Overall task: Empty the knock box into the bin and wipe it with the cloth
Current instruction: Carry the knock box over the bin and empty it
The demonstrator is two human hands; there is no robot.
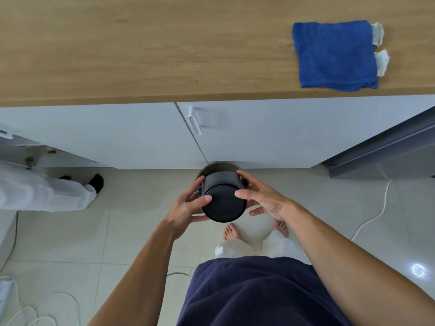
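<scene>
I hold a black cylindrical knock box (222, 196) upside down, its flat base facing me. My left hand (188, 208) grips its left side and my right hand (261, 196) grips its right side. Directly beneath it, the round rim of a metal bin (220, 165) shows on the floor against the white cabinet; most of the bin is hidden by the box. A folded blue cloth (335, 55) lies on the wooden countertop (141, 48) at the upper right, close to the counter's front edge.
White cabinet doors with a handle (195, 121) stand under the counter. Another person's leg in white trousers (44, 191) lies across the floor at left. White cables (374, 215) trail over the tiles on both sides. My bare feet (231, 231) stand just behind the bin.
</scene>
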